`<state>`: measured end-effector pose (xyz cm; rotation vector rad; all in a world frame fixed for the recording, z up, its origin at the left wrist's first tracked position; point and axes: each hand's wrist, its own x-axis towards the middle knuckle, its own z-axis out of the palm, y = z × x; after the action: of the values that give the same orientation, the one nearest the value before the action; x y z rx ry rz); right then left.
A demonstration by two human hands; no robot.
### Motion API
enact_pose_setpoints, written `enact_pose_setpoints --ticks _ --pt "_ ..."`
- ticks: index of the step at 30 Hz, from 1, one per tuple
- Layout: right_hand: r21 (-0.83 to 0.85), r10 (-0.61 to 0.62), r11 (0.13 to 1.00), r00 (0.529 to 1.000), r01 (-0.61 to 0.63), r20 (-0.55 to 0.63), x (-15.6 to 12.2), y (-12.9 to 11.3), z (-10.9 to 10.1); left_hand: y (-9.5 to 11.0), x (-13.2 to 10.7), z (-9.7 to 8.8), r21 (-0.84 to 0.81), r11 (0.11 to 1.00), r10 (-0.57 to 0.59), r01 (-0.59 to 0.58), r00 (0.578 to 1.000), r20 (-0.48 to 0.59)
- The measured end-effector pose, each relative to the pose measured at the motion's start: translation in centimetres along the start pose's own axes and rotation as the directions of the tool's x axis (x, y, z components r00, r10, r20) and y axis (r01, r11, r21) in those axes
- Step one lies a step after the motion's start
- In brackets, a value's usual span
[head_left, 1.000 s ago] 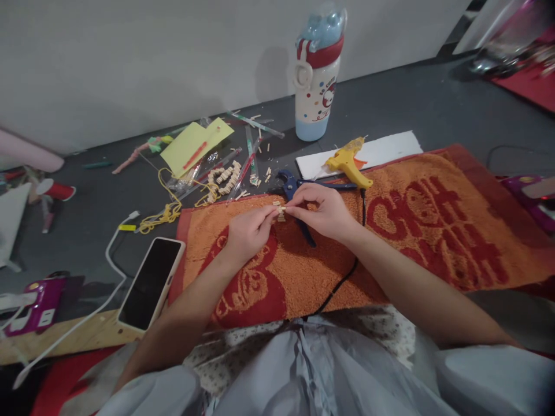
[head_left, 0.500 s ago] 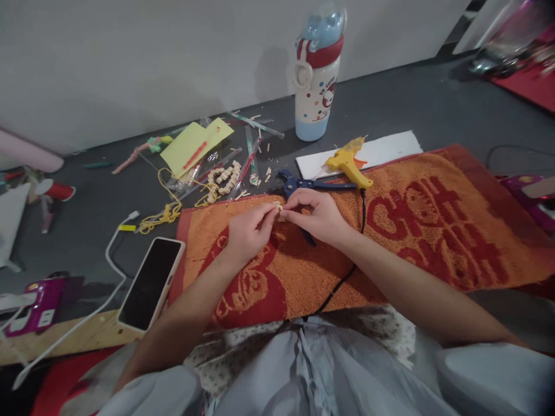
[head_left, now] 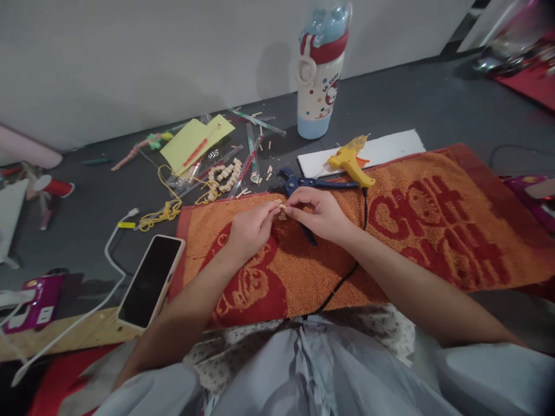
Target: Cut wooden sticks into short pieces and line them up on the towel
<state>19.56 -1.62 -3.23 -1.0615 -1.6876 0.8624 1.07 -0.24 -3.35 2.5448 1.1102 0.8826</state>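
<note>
My left hand [head_left: 252, 229] and my right hand [head_left: 318, 214] meet above the orange and red towel [head_left: 303, 271], fingertips pinched together. Between them are small pale wooden stick pieces [head_left: 281, 205], mostly hidden by the fingers. Another short stick piece shows just below the fingertips. Beside my right hand lie blue-handled pliers or cutters [head_left: 292, 182], partly covered by that hand. Beyond them a yellow glue gun [head_left: 349, 162] rests on a white strip [head_left: 394, 148], its black cord running down across the towel under my right forearm.
A tall bottle [head_left: 321, 86] stands at the back. To the left lie a phone [head_left: 151, 281], a white cable [head_left: 108, 254], yellow cord [head_left: 162, 215], yellow paper [head_left: 191, 147] and a cluster of short wooden pieces [head_left: 225, 175]. A red thread spool [head_left: 59, 186] sits farther left.
Both hands stay pinched together at nearly the same spot, with only slight finger movement. The whole view has shifted a little.
</note>
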Motion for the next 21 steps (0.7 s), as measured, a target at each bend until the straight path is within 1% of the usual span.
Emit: enact_pose_setpoints --ticks 3,5,8,10,11,13,16,18,21 --pt "-0.007 -0.001 1.000 1.000 0.001 0.024 0.03 0.07 -0.09 -0.16 -0.10 0.09 -0.018 1.000 0.009 -0.009 1.000 0.005" --pt "-0.026 0.001 1.000 1.000 0.000 0.025 0.07 0.06 -0.23 -0.17 -0.07 0.06 -0.027 1.000 -0.009 0.010 1.000 0.018" --pt "-0.075 -0.007 0.997 1.000 0.006 -0.008 0.09 -0.08 -0.60 -0.11 0.15 -0.17 -0.059 0.992 -0.114 0.115 0.993 0.022" --pt "-0.129 -0.016 0.992 1.000 0.014 -0.017 0.03 -0.22 -0.85 -0.14 0.33 -0.37 -0.104 0.975 -0.196 0.194 0.981 -0.009" --pt "-0.170 -0.025 0.985 1.000 0.024 -0.002 -0.02 -0.28 -0.94 -0.20 0.41 -0.44 -0.130 0.966 -0.227 0.222 0.973 -0.030" --pt "-0.275 -0.060 0.959 0.996 0.075 0.065 -0.19 -0.33 -0.95 -0.39 0.51 -0.47 -0.173 0.950 -0.274 0.259 0.960 -0.064" --pt "-0.427 -0.112 0.886 0.977 0.180 0.181 -0.47 -0.20 -0.57 -0.78 0.47 -0.28 -0.219 0.931 -0.315 0.291 0.946 -0.083" --pt "-0.488 -0.111 0.847 0.967 0.212 0.228 -0.57 -0.07 -0.25 -0.97 0.39 -0.11 -0.237 0.924 -0.326 0.299 0.942 -0.084" --pt "-0.524 -0.091 0.824 0.964 0.215 0.252 -0.53 0.03 -0.14 -1.04 0.34 -0.01 -0.241 0.922 -0.330 0.304 0.941 -0.076"
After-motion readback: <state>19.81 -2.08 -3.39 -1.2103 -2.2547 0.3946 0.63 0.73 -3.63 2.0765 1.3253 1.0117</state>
